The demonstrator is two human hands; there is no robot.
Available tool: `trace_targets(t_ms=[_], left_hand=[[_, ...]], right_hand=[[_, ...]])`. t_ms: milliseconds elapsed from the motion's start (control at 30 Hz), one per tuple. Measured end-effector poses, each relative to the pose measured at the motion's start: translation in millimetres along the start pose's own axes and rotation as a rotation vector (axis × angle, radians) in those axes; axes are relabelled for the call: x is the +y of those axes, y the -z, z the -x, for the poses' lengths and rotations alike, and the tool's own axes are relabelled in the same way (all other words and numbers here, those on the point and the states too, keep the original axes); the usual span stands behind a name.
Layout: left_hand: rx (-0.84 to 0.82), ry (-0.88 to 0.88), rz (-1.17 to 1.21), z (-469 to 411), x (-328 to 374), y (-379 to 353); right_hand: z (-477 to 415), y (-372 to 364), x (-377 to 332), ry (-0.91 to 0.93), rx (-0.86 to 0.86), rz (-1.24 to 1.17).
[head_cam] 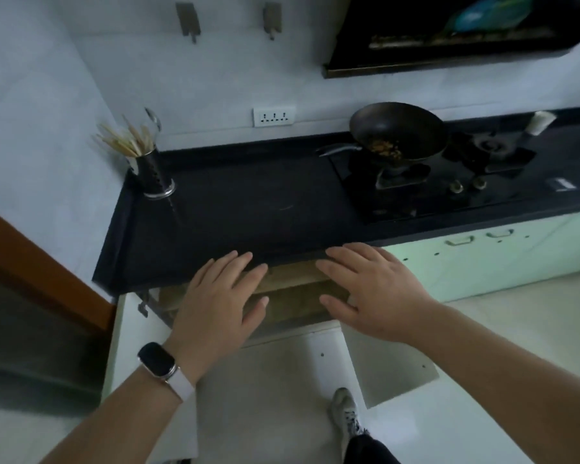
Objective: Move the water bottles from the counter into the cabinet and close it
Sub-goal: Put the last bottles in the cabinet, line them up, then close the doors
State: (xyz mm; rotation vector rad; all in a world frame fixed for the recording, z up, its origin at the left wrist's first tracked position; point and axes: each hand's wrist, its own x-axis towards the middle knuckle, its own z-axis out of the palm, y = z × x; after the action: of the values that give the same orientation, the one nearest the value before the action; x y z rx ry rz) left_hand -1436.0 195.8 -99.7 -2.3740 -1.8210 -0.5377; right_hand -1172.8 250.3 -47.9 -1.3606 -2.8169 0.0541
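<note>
both forearms reach forward, left hand (220,296) and right hand (370,291) flat, fingers spread, empty, in front of the open cabinet (292,296) under the black counter (248,209), doors swung out either side, no water bottles visible.

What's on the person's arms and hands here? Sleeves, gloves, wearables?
Both forearms are bare, with no sleeves in view and no gloves. The left hand has a smartwatch at the wrist: dark rectangular face with rounded corners on a pale, whitish band. The right hand and its wrist carry nothing; no rings visible.
</note>
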Motion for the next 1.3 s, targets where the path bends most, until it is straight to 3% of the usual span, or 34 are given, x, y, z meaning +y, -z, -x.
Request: trace_targets(t_ms=[300, 600, 1033, 1300], left_hand=[[0.021, -0.216, 0.050, -31.6, 63.5, 5.1], [0.020, -0.346, 0.037, -97.4, 162.2, -18.5], [0.009, -0.586, 0.071, -245.0, 448.3, -99.2], [0.039, -0.748, 0.132, -292.2, 585.7, -135.5]], right_hand=[[86.9, 15.7, 23.3, -0.195, 0.146, 0.075], [156.5, 18.0, 129.2, -0.365, 0.181, 0.079], [322.1, 31.0, 360.3, -0.600, 0.236, 0.001], [419.7, 38.2, 447.2, -0.752, 0.219, 0.033]])
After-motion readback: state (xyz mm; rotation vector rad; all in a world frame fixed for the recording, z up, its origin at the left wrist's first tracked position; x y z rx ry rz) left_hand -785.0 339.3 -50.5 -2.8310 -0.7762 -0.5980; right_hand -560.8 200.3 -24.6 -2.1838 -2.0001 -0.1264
